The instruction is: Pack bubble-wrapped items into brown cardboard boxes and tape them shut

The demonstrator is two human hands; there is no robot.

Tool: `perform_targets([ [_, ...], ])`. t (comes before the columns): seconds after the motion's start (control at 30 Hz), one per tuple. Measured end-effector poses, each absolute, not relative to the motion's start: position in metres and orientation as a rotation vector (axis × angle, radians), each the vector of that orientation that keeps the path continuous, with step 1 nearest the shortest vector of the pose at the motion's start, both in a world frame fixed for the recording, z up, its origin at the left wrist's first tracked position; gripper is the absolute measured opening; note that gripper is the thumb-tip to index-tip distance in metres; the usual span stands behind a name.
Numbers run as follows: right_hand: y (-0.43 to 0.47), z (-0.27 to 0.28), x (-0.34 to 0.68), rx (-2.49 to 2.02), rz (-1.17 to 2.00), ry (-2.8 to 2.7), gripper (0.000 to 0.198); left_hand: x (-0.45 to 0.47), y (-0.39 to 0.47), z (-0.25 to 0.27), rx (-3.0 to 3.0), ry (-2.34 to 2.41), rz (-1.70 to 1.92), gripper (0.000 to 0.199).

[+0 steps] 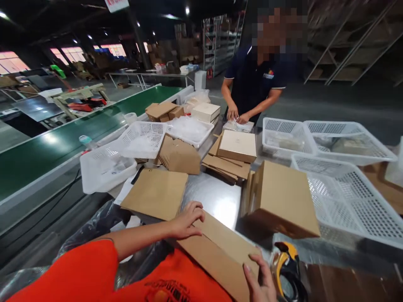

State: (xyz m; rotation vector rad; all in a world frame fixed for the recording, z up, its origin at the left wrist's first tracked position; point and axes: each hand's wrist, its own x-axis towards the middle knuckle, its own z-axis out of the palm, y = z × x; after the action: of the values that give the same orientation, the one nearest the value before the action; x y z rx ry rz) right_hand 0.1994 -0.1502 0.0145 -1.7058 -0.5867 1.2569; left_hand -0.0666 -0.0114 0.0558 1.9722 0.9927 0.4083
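Observation:
A brown cardboard box lies in front of me at the table's near edge, with a lengthwise seam between its top flaps. My left hand grips its far left end, fingers curled over the edge. At the near right end, my right hand holds the box between thumb and fingers. Just right of that hand lies a yellow and black tape dispenser. Flat cardboard sheets rest beyond my left hand. A larger closed carton stands beyond my right hand.
Across the table a co-worker handles a clear plastic package. White baskets stand left and right. A white box sits on folded cardboard. A green conveyor runs along the left.

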Motion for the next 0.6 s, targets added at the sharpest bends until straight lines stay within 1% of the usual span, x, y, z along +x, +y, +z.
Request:
perform_targets([
  [0.03,-0.149,0.024,0.195,-1.689,1.257,-0.556,0.079,-0.068,-0.015,0.052,1.873,1.043,0.478,0.054],
  [0.07,-0.148,0.034,0.191,-1.662,1.254,-0.514,0.090,-0.069,-0.019,0.051,1.746,1.094,0.545,0.065],
  [0.13,-0.145,0.047,0.182,-1.604,1.269,-0.435,0.108,-0.071,-0.025,0.053,1.427,1.165,0.626,0.097],
  [0.17,-0.144,0.051,0.179,-1.584,1.306,-0.391,0.113,-0.071,-0.027,0.056,1.262,1.176,0.623,0.110],
  [0.2,-0.143,0.052,0.176,-1.564,1.351,-0.351,0.116,-0.072,-0.028,0.060,1.111,1.176,0.601,0.117],
  [0.27,-0.142,0.052,0.173,-1.534,1.422,-0.301,0.116,-0.072,-0.029,0.068,0.883,1.158,0.554,0.120],
  [0.37,-0.139,0.052,0.173,-1.526,1.426,-0.282,0.120,-0.072,-0.028,0.074,0.745,1.131,0.534,0.119],
  [0.5,-0.133,0.060,0.172,-1.548,1.446,-0.220,0.123,-0.070,-0.026,0.069,0.847,1.203,0.594,0.113],
  [0.6,-0.132,0.061,0.172,-1.555,1.434,-0.149,0.122,-0.071,-0.026,0.065,0.961,1.197,0.597,0.120],
])
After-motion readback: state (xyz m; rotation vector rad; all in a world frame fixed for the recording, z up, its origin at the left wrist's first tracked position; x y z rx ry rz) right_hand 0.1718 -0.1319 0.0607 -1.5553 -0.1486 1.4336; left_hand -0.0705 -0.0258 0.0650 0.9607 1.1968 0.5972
